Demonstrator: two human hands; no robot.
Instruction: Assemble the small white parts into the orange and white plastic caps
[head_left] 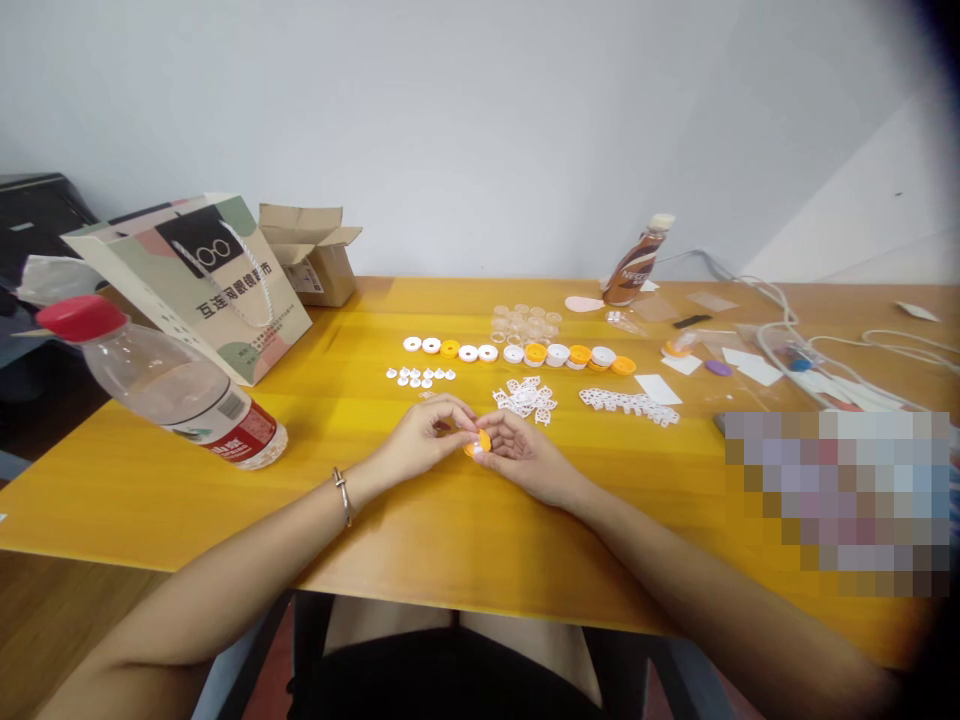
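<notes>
Both hands on one orange plastic disc (486, 437)

Left hand (433, 437) and right hand (531, 460) pinch it by fingertips, above the tabletop (420, 545), back from the front edge's middle. It should handle light, stiff and slick, best held by the rim. Fingers cover much of it; the pale part inside may be an insert. Clear cups (519, 326) toward the back edge blur together.

Yellow table (112, 480) from the seated side, red-capped bottle (176, 390) at ten o'clock, paper bag (217, 285) and cardboard box (330, 272) at eleven, white-and-yellow round pieces (535, 353) at twelve, brown bottle (634, 266) at one
</notes>
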